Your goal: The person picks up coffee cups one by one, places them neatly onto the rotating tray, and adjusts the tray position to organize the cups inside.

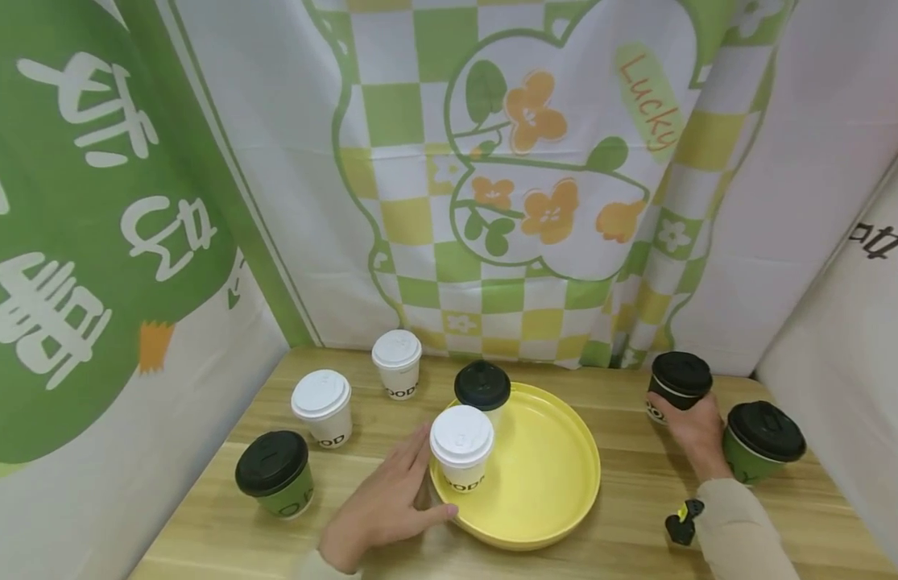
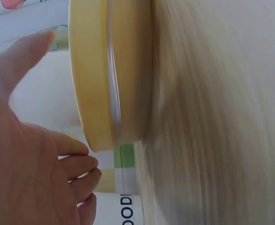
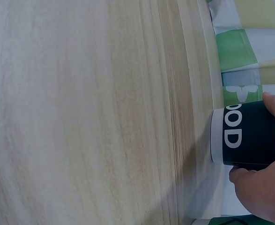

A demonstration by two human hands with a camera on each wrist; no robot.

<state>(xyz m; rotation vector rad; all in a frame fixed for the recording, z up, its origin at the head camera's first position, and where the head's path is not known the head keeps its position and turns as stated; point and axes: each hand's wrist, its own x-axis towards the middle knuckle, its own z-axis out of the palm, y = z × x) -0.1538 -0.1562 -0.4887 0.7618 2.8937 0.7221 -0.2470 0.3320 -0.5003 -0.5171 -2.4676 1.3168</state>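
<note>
My left hand (image 1: 386, 499), thumb spread away from the fingers, is at the left rim of the round yellow tray (image 1: 550, 475). Just beyond it, a white-lidded white paper cup (image 1: 461, 451) stands on that tray. Behind this cup is a black-lidded cup (image 1: 482, 387), its body mostly hidden. In the left wrist view the fingers (image 2: 78, 164) lie relaxed by the tray's side wall. At the back right, my right hand (image 1: 691, 431) grips a black paper cup (image 3: 252, 133) with a black lid, thumb on one side and fingers on the other.
Two white cups, one at the back (image 1: 398, 366) and one nearer (image 1: 325, 411), stand left of the tray. A green cup with a black lid (image 1: 278, 475) is at front left. Another green cup (image 1: 760, 443) stands right of my right hand. Printed curtains (image 1: 506, 306) enclose the wooden table (image 1: 637, 515).
</note>
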